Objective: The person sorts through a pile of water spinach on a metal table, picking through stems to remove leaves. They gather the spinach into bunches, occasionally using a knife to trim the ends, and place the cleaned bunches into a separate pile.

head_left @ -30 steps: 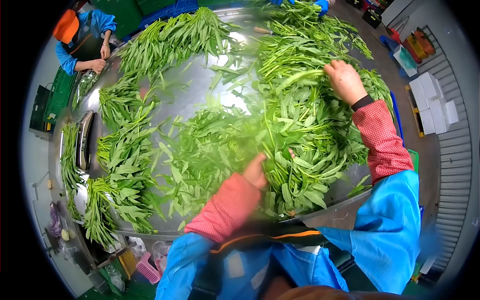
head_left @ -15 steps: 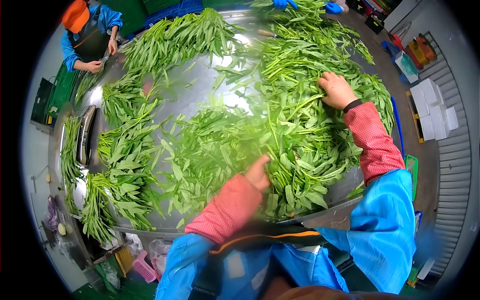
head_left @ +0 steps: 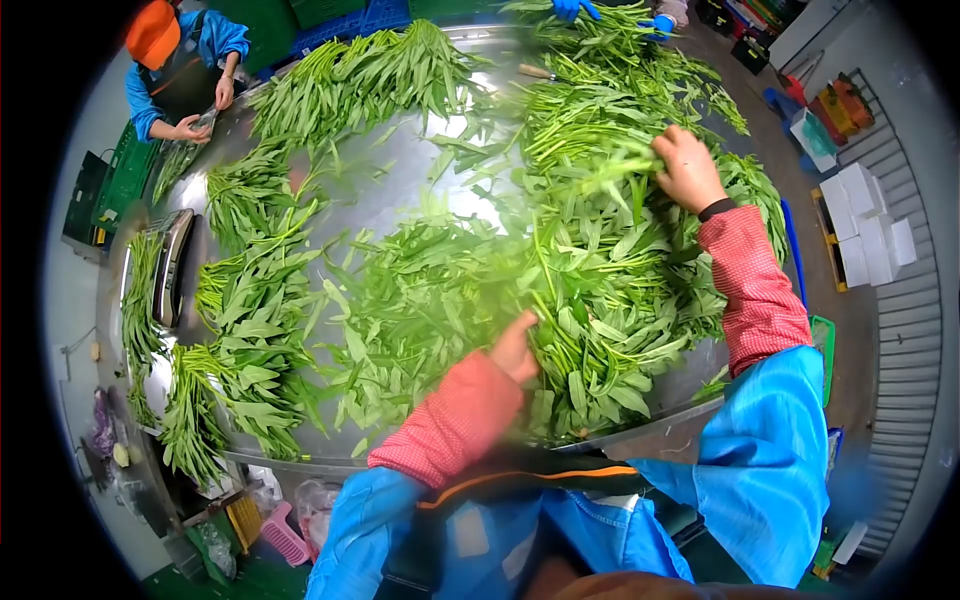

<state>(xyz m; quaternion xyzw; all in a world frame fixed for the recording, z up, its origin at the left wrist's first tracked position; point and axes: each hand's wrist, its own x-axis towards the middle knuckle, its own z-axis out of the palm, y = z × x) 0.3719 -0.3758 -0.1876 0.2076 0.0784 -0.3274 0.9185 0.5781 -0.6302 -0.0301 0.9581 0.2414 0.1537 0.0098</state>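
A large heap of water spinach (head_left: 630, 270), with long green stems and narrow leaves, lies on the right half of the metal table (head_left: 400, 165). My left hand (head_left: 515, 350) is closed around stems at the heap's near left side, its fingertips partly hidden by leaves. At the heap's upper right, my right hand (head_left: 690, 170) is closed on several stalks of water spinach, which look blurred and reach out to the left. A looser pile of water spinach leaves (head_left: 410, 290) lies just left of my left hand.
Several water spinach bunches (head_left: 250, 310) line the table's left side, near a scale-like device (head_left: 173, 265). A knife handle (head_left: 537, 72) lies at the back. A co-worker in an orange cap (head_left: 153, 35) handles a clear bag at upper left; another person's blue gloves (head_left: 575, 10) show at the top.
My right hand has moved slightly right and up, lifting stalks off the heap. My left hand has stayed almost in place. The co-worker's hands at upper left have shifted slightly.
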